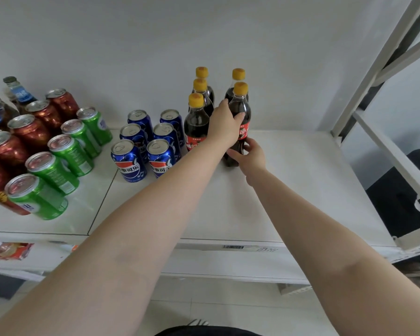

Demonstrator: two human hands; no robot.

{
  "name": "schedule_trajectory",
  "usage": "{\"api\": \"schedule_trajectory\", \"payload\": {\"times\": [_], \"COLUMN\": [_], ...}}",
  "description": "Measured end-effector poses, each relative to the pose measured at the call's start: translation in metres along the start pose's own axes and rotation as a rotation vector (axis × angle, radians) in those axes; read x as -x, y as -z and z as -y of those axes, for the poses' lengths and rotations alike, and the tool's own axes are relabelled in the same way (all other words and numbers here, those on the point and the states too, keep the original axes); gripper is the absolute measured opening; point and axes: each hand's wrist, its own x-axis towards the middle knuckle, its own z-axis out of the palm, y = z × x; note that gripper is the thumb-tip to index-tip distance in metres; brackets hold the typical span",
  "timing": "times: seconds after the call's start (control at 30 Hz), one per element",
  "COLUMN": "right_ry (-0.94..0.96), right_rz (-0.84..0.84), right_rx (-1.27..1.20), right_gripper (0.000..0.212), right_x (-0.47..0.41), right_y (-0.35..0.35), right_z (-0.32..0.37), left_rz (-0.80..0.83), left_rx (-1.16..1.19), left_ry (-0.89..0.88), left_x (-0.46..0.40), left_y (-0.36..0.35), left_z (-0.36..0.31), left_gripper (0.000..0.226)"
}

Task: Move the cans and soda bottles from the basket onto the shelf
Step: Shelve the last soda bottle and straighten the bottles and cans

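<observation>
Both hands, left hand [224,123] and right hand [251,157], around front cola bottle [240,110] on shelf [289,190].

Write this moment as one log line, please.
step: placing cola bottle on shelf | left hand: grips bottle | right hand: holds base

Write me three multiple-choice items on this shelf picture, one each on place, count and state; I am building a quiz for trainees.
1. Where do the blue cans stand?
A. right of the cola bottles
B. between the green cans and the cola bottles
C. off the shelf

2. How many yellow caps show?
A. three
B. five
C. seven

3. The front right bottle is
A. lying down
B. uncapped
C. upright, held by both hands

Answers: 1 B, green at left, cola at right. 2 B, three plus two. 3 C, left hand high, right hand low.
</observation>
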Motion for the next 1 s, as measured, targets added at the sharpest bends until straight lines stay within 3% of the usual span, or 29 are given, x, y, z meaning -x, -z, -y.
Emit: {"api": "schedule_trajectory", "payload": {"times": [0.13, 0.63, 1.0], "right_ry": [-0.001, -0.009, 0.007], "right_rz": [-0.016, -0.006, 0.023], "right_rx": [-0.016, 0.0, 0.084], "right_gripper": [0.058, 0.059, 0.059], "right_x": [-0.009, -0.012, -0.002], "right_y": [-0.001, 0.0, 0.009], "right_z": [0.0, 0.002, 0.002], "left_rz": [-0.039, -0.055, -0.053], "left_rx": [0.049, 0.13, -0.023], "left_ry": [0.038, 0.094, 0.054], "left_x": [-0.001, -0.005, -0.002], "left_y": [-0.001, -0.004, -0.006], "left_z": [-0.004, -0.003, -0.004], "left_gripper": [0.046, 0.043, 0.042]}}
